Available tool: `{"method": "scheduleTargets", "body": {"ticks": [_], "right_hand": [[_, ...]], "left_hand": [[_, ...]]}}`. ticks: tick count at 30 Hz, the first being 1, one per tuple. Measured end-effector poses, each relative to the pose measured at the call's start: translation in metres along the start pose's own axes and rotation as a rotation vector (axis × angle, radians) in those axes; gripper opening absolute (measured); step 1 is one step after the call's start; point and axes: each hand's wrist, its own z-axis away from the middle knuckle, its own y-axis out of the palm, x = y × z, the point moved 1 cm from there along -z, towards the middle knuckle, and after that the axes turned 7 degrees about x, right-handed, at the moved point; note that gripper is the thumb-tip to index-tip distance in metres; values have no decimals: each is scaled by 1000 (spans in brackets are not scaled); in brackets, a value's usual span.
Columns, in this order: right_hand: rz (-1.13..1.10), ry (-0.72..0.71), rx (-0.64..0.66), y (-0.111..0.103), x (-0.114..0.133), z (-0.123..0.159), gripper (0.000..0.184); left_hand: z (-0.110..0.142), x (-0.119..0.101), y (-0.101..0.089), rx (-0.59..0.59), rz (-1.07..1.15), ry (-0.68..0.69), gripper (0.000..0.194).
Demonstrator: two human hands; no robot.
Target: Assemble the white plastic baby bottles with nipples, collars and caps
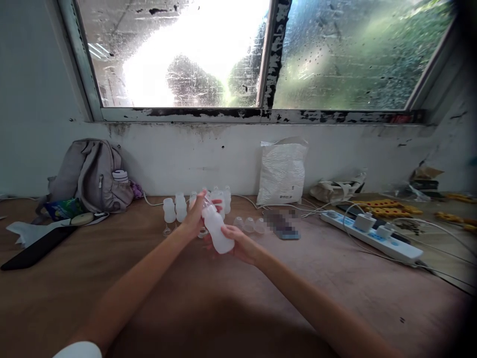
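In front of me I hold a frosted white baby bottle (219, 236), tilted with its top toward the upper left. My left hand (194, 215) is closed around the top end, and its fingers partly hide the clear tip. My right hand (242, 242) grips the lower body near the base. Behind my hands stand several similar bottles, among them a bottle (169, 211) at the left end of the row and another bottle (181, 207) beside it. Small clear pieces lie on the table near my left hand, one a ring (202, 232).
On the brown table (290, 288), several translucent domed caps (249, 224) sit right of my hands, near a blurred phone (286, 228). A white power strip (372, 238) with cables lies farther right. A backpack (93, 176) and a white plastic bag (282, 174) lean against the wall.
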Motion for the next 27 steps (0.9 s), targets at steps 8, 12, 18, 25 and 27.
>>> {"method": "scheduleTargets", "body": {"ticks": [8, 12, 18, 25, 27], "right_hand": [[-206, 181, 174, -5, -33, 14, 38], [-277, 253, 215, 3, -41, 15, 35], [-158, 170, 129, 13, -42, 14, 19], [154, 114, -176, 4, -54, 1, 12], [345, 71, -306, -3, -60, -5, 11]], "left_hand": [[17, 31, 10, 283, 378, -194, 21], [23, 33, 14, 426, 349, -244, 18], [21, 36, 16, 352, 235, -236, 19], [13, 48, 8, 86, 127, -145, 20], [11, 53, 5, 2, 96, -117, 21]]}}
